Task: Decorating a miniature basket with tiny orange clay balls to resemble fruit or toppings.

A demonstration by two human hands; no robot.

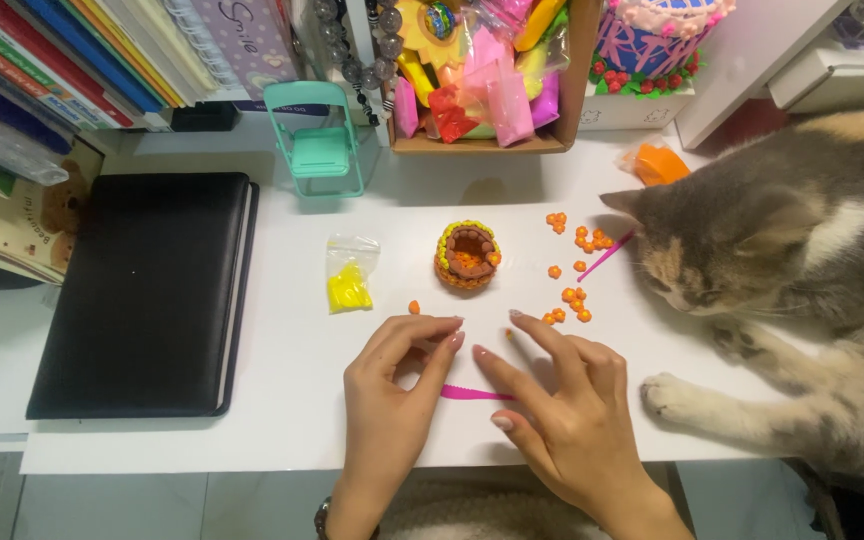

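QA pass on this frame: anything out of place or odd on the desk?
Yes. A cat lies across the right side of the white desk, nose beside the scattered orange clay balls and a pink stick, one paw near the right hand. The left hand rests beside a pink tool.

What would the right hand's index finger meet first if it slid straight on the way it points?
Probably the tiny orange clay bit just beyond the right hand; farther along lies the small clay basket.
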